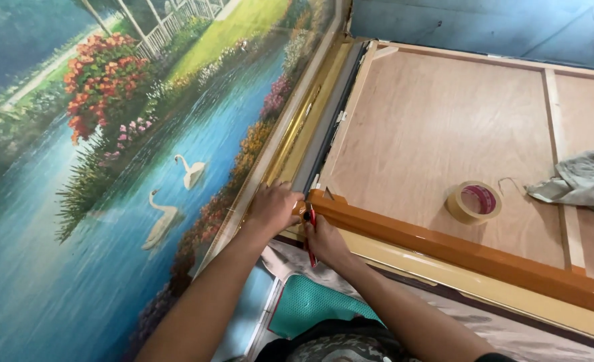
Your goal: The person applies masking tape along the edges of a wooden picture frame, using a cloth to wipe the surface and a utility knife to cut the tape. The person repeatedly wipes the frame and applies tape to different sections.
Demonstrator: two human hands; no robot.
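Observation:
My left hand (275, 206) presses on the corner of an orange-brown wooden frame moulding (458, 251), where it meets a gold frame edge (290, 134). Right beside it, my right hand (324, 241) is closed around a thin red tool (311, 231), its tip at that same corner. The frame lies face down, showing a plywood backing board (431, 127). To the left stands a large landscape painting (109, 167) with two swans on blue water and red flowers.
A roll of tan tape (474, 202) lies on the backing board. A grey cloth (585, 181) is bunched at the right edge. A teal mesh fabric (310, 305) lies below my arms. A blue-grey floor (485, 27) shows at the top.

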